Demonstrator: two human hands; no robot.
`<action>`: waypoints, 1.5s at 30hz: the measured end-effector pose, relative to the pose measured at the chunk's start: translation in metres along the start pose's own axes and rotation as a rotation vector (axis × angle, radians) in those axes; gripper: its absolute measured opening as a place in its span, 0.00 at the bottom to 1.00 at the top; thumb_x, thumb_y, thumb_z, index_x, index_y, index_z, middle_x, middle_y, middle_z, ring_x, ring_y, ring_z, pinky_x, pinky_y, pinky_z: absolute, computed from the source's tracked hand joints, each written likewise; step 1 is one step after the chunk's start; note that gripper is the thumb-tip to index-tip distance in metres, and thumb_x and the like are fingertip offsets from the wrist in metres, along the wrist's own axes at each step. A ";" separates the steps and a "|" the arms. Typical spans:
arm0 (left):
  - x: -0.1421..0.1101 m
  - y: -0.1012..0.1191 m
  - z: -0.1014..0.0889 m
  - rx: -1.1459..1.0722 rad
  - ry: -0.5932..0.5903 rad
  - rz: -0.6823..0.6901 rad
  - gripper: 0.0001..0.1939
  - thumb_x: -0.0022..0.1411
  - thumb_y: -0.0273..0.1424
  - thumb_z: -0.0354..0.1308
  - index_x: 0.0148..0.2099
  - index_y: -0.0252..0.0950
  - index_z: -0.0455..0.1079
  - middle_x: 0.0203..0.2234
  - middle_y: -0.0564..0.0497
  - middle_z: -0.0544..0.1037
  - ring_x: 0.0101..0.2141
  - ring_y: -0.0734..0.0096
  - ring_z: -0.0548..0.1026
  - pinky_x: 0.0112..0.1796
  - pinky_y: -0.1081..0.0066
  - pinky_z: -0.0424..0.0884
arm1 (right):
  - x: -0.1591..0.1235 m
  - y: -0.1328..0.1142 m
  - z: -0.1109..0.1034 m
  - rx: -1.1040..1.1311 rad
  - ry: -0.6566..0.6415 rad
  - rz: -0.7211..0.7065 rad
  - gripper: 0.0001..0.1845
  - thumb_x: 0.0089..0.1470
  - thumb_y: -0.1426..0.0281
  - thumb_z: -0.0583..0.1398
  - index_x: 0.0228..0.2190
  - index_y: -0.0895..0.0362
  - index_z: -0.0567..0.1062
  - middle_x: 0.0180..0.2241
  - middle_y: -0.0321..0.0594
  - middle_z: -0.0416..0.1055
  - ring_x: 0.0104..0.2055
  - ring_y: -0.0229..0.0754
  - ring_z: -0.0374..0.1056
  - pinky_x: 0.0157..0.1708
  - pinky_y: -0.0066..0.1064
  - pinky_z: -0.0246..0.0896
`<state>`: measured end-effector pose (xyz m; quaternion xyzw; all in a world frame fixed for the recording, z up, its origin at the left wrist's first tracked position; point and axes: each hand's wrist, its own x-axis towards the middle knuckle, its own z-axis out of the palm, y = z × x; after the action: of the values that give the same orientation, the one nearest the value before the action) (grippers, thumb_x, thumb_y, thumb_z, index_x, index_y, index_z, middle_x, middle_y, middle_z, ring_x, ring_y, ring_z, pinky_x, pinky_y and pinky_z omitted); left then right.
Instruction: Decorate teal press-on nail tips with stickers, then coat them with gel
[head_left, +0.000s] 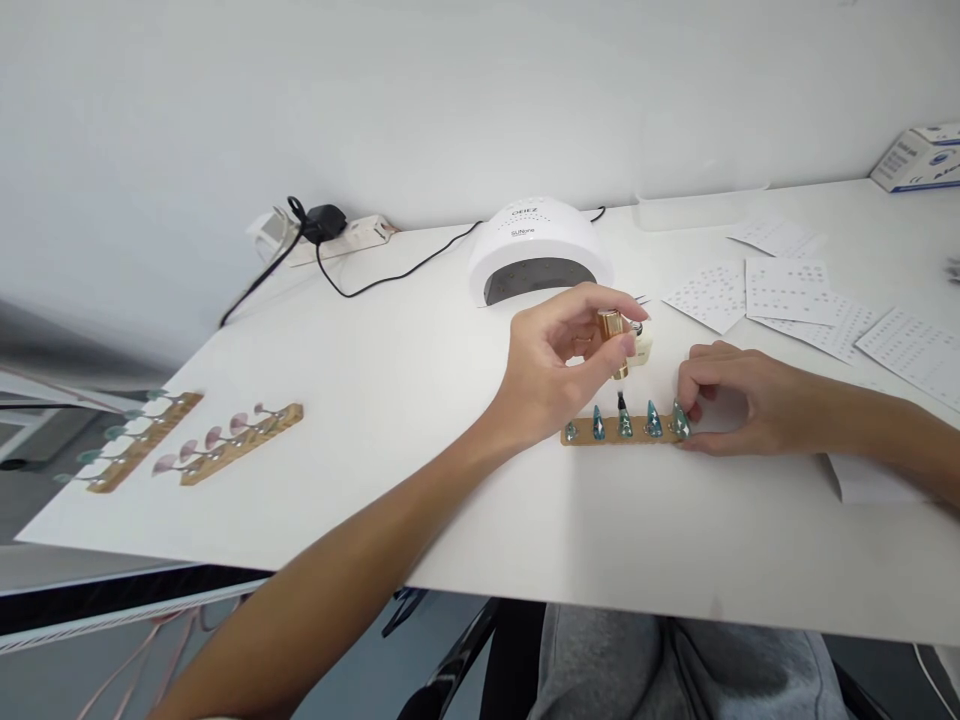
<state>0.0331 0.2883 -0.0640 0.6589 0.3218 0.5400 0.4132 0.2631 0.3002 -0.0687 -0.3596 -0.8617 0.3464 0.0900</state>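
My left hand (559,355) pinches a gold-capped polish brush (615,342), its dark tip pointing down just above the middle nail tip. A wooden strip (626,431) on the white table carries several teal-glitter nail tips. My right hand (724,398) rests on the table with fingers curled against the strip's right end, holding it. A small pale polish bottle (642,347) stands just behind the brush.
A white nail lamp (537,252) sits behind the hands, its cord running to a power strip (330,236) by the wall. Two more wooden strips with nail tips (187,440) lie at the left. Sticker sheets (795,292) and a box (919,158) lie at the right.
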 end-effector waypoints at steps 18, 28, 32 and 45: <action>-0.004 0.007 0.002 -0.068 -0.096 -0.089 0.06 0.58 0.23 0.61 0.39 0.35 0.75 0.23 0.54 0.75 0.25 0.76 0.75 0.22 0.77 0.73 | 0.000 0.000 0.001 0.001 -0.024 0.022 0.12 0.48 0.59 0.66 0.27 0.51 0.69 0.29 0.36 0.69 0.39 0.47 0.63 0.38 0.38 0.57; -0.005 0.001 0.002 -0.006 -0.083 -0.042 0.06 0.59 0.23 0.61 0.40 0.35 0.74 0.24 0.53 0.73 0.26 0.76 0.73 0.24 0.74 0.72 | -0.001 -0.001 0.000 0.003 -0.004 0.013 0.12 0.47 0.59 0.66 0.26 0.51 0.70 0.30 0.36 0.70 0.38 0.47 0.64 0.37 0.37 0.57; -0.004 -0.002 0.001 0.035 -0.024 -0.005 0.06 0.59 0.23 0.61 0.40 0.35 0.74 0.27 0.52 0.74 0.26 0.76 0.73 0.25 0.73 0.74 | 0.000 0.000 0.001 0.005 0.002 0.000 0.12 0.47 0.60 0.66 0.26 0.51 0.70 0.29 0.36 0.70 0.38 0.47 0.64 0.36 0.37 0.57; 0.001 0.004 -0.002 0.027 0.029 0.060 0.04 0.58 0.24 0.61 0.37 0.36 0.74 0.23 0.54 0.74 0.24 0.77 0.75 0.22 0.77 0.74 | 0.000 0.000 0.001 -0.006 0.001 -0.003 0.12 0.47 0.59 0.66 0.26 0.51 0.70 0.30 0.37 0.70 0.38 0.47 0.63 0.36 0.36 0.57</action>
<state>0.0310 0.2878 -0.0595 0.6659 0.3150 0.5573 0.3829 0.2630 0.2999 -0.0696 -0.3588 -0.8632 0.3435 0.0901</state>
